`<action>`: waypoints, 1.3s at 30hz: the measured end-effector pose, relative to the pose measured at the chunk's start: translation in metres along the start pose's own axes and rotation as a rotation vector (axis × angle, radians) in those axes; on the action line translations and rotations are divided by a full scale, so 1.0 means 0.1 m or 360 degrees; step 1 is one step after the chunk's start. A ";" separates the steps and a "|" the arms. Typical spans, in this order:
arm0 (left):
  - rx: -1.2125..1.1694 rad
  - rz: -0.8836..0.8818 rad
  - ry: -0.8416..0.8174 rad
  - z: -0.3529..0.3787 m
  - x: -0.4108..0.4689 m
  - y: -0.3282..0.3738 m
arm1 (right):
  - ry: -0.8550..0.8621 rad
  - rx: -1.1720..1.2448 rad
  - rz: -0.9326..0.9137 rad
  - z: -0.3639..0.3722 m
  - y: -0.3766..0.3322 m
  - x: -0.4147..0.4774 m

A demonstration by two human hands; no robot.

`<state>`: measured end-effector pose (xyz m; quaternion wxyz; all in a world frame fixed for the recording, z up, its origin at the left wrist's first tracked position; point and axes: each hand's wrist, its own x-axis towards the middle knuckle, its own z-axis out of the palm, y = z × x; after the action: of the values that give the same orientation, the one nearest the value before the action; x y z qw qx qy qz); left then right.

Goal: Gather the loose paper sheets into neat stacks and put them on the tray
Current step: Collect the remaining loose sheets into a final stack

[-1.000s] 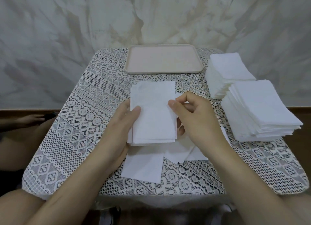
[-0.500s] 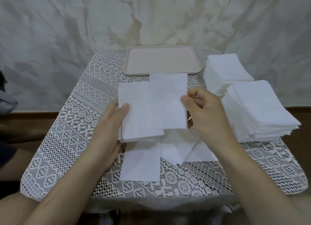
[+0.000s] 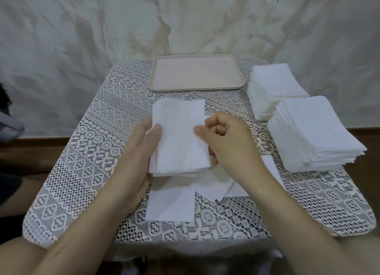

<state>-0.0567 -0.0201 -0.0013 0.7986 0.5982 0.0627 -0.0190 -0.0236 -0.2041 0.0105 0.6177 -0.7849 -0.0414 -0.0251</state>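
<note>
Rect. white paper stack [image 3: 179, 139], L hand [image 3: 134, 159]

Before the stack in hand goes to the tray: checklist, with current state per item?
1. Grip on held stack: ok. The left hand holds its left edge, thumb on top; the right hand pinches the right edge.
2. Edges squared: not ok. Lower sheets jut out along the near edge.
3. Space on tray: ok. Nothing shows on it.
4. Way to tray: ok. Only lace tablecloth lies between.
5. All loose sheets gathered: not ok. Several lie on the cloth under the hands.
6. Sheet count in stack: cannot tell.
</note>
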 end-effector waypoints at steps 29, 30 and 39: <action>0.0011 -0.0076 0.0308 -0.58 0.02 0.20 | -0.0116 -0.0735 0.0250 -0.04 0.04 0.23; 0.0008 -0.0078 0.0296 -0.57 0.03 0.19 | -0.0110 -0.0873 0.0258 -0.04 0.08 0.28; 0.0023 -0.0071 0.0281 -0.46 0.09 0.18 | -0.0081 -0.1124 0.0230 0.06 0.14 0.31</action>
<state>-0.0496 0.0299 0.0024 0.7851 0.6016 0.1460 0.0156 0.0089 -0.2004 -0.0016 0.3074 -0.9512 0.0099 0.0255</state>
